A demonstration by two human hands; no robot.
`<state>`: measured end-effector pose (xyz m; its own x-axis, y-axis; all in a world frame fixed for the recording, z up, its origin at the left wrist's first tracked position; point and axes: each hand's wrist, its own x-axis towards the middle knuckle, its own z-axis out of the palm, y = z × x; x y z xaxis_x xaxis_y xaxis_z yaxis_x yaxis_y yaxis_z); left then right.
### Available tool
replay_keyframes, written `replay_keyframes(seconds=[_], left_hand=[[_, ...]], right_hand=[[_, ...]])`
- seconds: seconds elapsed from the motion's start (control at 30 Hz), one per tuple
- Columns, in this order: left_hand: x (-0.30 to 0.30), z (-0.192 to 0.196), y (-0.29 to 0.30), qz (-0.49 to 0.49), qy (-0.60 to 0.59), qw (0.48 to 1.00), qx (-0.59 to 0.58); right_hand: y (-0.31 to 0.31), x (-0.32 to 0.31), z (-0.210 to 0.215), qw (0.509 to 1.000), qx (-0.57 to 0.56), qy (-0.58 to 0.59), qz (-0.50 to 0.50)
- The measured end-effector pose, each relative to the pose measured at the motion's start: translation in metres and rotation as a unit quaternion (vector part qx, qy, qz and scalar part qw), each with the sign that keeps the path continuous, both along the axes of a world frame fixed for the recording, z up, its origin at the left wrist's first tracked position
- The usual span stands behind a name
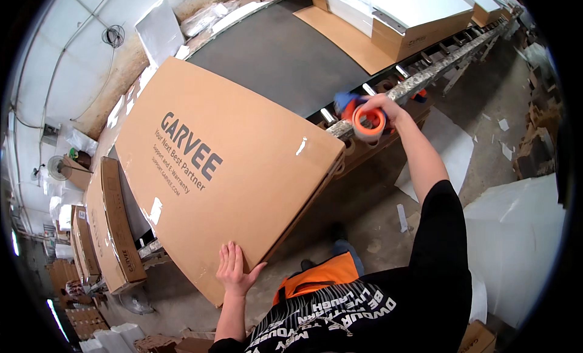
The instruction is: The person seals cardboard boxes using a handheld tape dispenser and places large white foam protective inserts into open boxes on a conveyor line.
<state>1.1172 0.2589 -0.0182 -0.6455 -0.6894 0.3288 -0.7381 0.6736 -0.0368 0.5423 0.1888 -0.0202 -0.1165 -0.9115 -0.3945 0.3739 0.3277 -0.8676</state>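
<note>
Far left, closed cartons (115, 222) lined up, look finished. Next, the large box (212, 128), lying flat across the conveyor (267, 52), near end overhanging. Top shut, shiny tape-like patches (156, 211) at its edges, so sealing looks partly done; can't tell which seams remain. Left hand (235, 273) flat on its near corner, thumb spread, gripping nothing. Right hand (384, 107) clamped on a blurred tape dispenser (368, 123), beside the box's right end. Upper right, open carton (419, 36), white contents showing, apparently still to close.
</note>
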Motion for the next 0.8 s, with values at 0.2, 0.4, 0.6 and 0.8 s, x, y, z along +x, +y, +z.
replay_keyframes(seconds=[0.2, 0.4, 0.6, 0.8], left_hand=[[-0.005, 0.01, -0.006, 0.022, -0.011, 0.998, 0.051], [-0.23, 0.069, -0.091, -0.399, 0.025, 0.9, 0.173], [-0.378, 0.018, -0.131, -0.526, -0.49, 0.687, 0.108], [-0.316, 0.024, -0.134, -0.586, -0.449, 0.669, -0.086]], right_hand=[[0.11, 0.051, -0.04, 0.964, -0.109, 0.093, 0.225], [0.158, 0.235, -0.019, 0.992, -0.041, -0.045, -0.112], [0.14, 0.267, -0.011, 0.981, -0.037, 0.012, -0.189], [0.15, 0.318, -0.01, 0.982, -0.028, 0.056, -0.179]])
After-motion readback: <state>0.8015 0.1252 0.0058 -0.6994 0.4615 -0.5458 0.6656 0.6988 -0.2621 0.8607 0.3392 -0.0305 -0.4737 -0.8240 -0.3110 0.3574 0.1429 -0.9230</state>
